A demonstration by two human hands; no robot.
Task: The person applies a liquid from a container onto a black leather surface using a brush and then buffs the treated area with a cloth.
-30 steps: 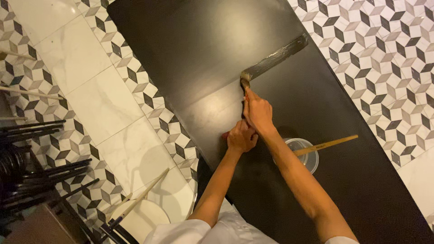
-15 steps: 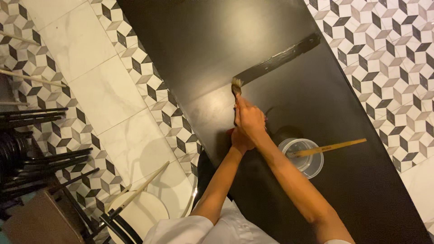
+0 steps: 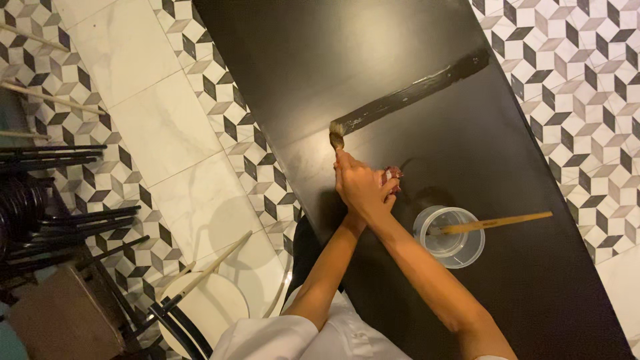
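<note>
Brush [image 3: 337, 137] sat bristles-down on the black worktop [image 3: 533, 200], near its left edge, at the left end of a long pale wet streak [image 3: 417, 92] that ran up-right across the surface. Right hand [image 3: 360, 187] was clenched round the brush handle, just below the bristles. Left hand [image 3: 388, 179] was mostly hidden behind the right one, pressed against it; couldn't tell whether it gripped anything, only a bit of reddish stuff showed by its fingers. Clear plastic cup [image 3: 452, 235] stood on the worktop near the right forearm, wooden stick [image 3: 497, 222] resting in it and poking out right. Patterned tile floor [image 3: 167, 120] on both sides, dark chairs [image 3: 47, 200] stacked far left
</note>
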